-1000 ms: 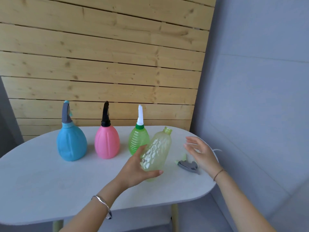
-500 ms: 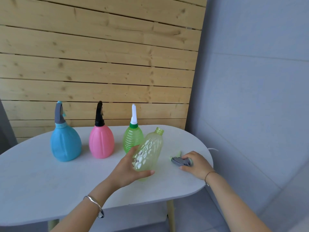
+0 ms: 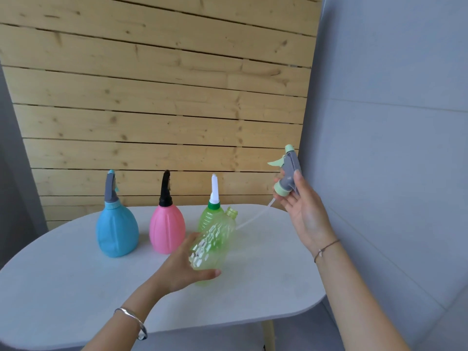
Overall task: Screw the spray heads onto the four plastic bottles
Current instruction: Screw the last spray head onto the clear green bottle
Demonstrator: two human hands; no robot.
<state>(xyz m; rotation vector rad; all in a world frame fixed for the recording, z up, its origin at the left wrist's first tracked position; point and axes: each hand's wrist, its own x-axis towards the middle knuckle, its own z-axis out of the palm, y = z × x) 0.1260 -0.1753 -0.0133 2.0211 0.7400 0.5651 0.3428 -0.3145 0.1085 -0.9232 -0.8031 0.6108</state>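
Note:
My left hand (image 3: pixel 186 268) grips a pale green faceted bottle (image 3: pixel 214 243), tilted with its open neck up and to the right, its base near the white table (image 3: pixel 76 282). My right hand (image 3: pixel 301 206) holds a grey spray head (image 3: pixel 288 173) with pale green collar and trigger, raised above the table's right end; its thin tube hangs down-left toward the bottle's neck. At the back stand a blue bottle (image 3: pixel 117 230), a pink bottle (image 3: pixel 167 229) and a ribbed green bottle (image 3: pixel 209 217), each with a spray head on.
A wooden slat wall (image 3: pixel 162 97) runs behind the table. A grey wall (image 3: pixel 392 148) stands close on the right, next to the table's rounded end.
My right hand has taken the grey spray head off the table and lifted it high to the right. My left hand keeps the pale green bottle tilted in much the same place.

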